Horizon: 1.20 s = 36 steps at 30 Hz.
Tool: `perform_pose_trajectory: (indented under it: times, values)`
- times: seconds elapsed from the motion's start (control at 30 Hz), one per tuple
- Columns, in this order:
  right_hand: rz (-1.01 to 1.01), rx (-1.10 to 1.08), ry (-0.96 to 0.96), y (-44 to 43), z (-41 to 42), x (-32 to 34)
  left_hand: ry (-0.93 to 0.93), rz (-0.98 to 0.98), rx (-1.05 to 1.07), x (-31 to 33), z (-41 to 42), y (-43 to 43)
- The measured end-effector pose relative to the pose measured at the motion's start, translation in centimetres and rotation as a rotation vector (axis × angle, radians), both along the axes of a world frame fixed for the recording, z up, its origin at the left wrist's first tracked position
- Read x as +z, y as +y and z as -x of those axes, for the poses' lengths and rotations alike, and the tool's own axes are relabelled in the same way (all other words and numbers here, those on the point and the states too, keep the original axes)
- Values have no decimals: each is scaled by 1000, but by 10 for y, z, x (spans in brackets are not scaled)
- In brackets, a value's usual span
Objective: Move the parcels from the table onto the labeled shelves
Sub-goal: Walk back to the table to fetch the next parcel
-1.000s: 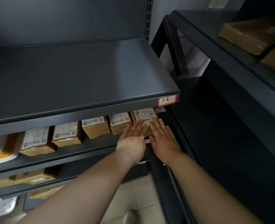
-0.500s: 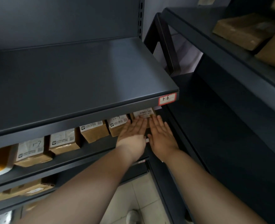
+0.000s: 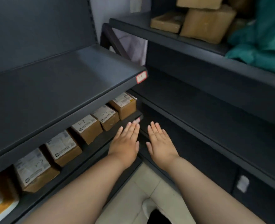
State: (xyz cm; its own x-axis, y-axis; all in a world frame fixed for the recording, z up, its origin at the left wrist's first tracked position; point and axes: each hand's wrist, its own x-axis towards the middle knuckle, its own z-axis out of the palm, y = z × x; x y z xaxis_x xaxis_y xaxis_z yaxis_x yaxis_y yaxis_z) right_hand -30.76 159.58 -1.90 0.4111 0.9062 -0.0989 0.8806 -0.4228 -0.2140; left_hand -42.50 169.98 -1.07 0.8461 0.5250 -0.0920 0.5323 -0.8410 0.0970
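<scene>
Stretching out flat and straight, my left fingers [image 3: 131, 129] and right fingers [image 3: 155, 129] hold nothing. My left hand [image 3: 125, 143] and right hand [image 3: 161, 143] lie palms down, side by side with a narrow gap between them. Both hover just in front of the end parcel [image 3: 125, 105] and apart from it. That parcel stands upright on the lower shelf [image 3: 99, 141]. My left fingertips come close to the small shelf tag [image 3: 138, 119] below the parcel, though I cannot tell if they touch. Left of the end parcel, four more parcels [image 3: 88, 128] stand in a row on the same board. Above it juts the upper shelf [image 3: 68, 88] with a red-edged label [image 3: 141, 76], its writing blurred. Up and right of the parcel, brown boxes [image 3: 208, 25] and a green cloth [image 3: 263, 38] sit on another rack.
</scene>
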Motion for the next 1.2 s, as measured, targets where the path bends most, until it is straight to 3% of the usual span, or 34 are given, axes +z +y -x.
perform_pose_trajectory:
  times: [0.17,0.37,0.67,0.87,1.2]
  values:
    - [-20,-247,14,-88,41,-8,9,-23,-217,-6,11,-54]
    - [39,-633,9,-239,71,-11,16,13,-600,-11,-2,-170]
    - [-49,-1103,-5,-413,119,4,22,-20,-1028,12,-36,-333]
    - [-127,-1334,-61,-540,145,25,-4,-54,-1245,30,-47,-475]
    - [-90,-1658,-140,-785,243,51,-99,-31,-1543,54,-26,-730]
